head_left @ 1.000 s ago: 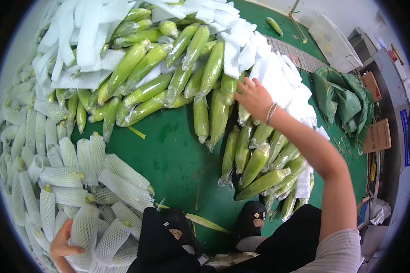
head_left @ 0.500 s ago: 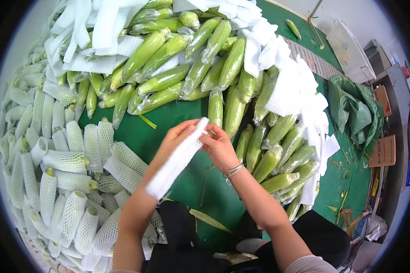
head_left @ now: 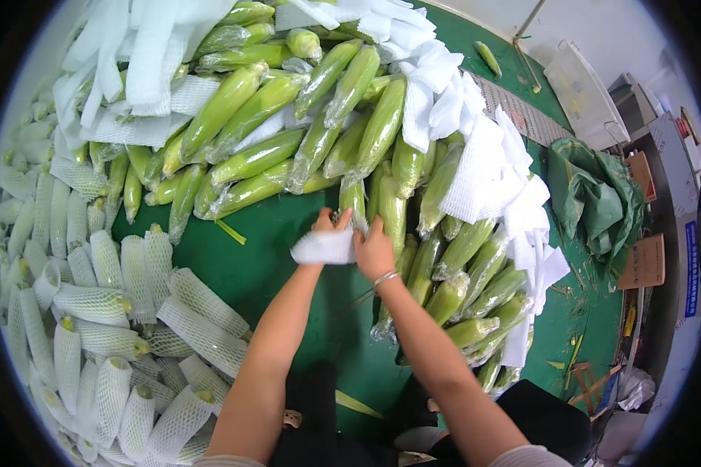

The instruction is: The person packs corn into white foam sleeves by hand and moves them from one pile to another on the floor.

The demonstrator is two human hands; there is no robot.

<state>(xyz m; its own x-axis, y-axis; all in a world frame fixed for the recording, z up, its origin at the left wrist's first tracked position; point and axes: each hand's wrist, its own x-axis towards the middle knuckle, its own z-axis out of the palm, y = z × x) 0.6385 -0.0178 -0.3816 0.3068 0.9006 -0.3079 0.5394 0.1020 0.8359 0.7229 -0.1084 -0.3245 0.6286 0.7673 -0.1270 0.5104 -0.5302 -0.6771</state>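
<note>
A white foam net sleeve (head_left: 319, 248) is bunched between my two hands, at the near end of a plastic-wrapped green ear of corn (head_left: 351, 194). My left hand (head_left: 332, 222) grips the sleeve from the left, its fingers reaching toward the corn. On the other side, my right hand (head_left: 375, 251) pinches the sleeve's right end. Whether the corn's tip is inside the sleeve is hidden by the fingers. Other wrapped ears (head_left: 393, 206) lie close beside my right hand.
Sleeved ears of corn (head_left: 113, 397) are piled at the left. Loose foam sleeves (head_left: 152, 62) cover the heap of wrapped corn (head_left: 265, 148) at the back, and more lie at the right. A green sack (head_left: 592, 194) and a white bin (head_left: 580, 93) stand farther right.
Both hands have moved forward, from the middle of the green surface to the near edge of the corn heap. The sleeve, stretched out long before, now lies crosswise by the ear's end.
</note>
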